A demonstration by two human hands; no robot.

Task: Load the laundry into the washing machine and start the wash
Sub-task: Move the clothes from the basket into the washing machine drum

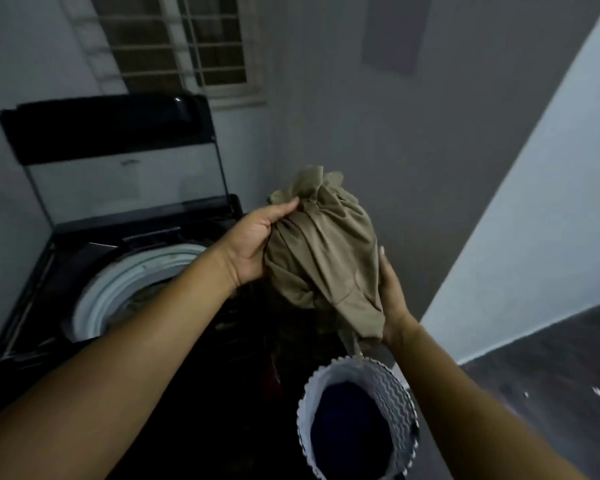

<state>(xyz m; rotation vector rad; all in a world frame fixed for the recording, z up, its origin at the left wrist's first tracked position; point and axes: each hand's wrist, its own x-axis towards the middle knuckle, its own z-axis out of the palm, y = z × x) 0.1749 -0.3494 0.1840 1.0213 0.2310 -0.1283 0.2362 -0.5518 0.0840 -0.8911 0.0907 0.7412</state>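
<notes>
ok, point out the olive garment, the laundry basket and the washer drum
olive garment [321,251], head view, middle of the bunched fabric.
laundry basket [392,396], head view, zigzag inner wall.
washer drum [136,271], head view, white rim ring.

No text is legible; a small mark [129,162] on the washer lid [111,133] is too blurred.

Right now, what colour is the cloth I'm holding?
Plain olive-tan, no pattern; the cloth shows best in the head view.

Dim grey walls [326,126], a white-barred window [184,46] behind, dark speckled floor [551,375] at right.
</notes>
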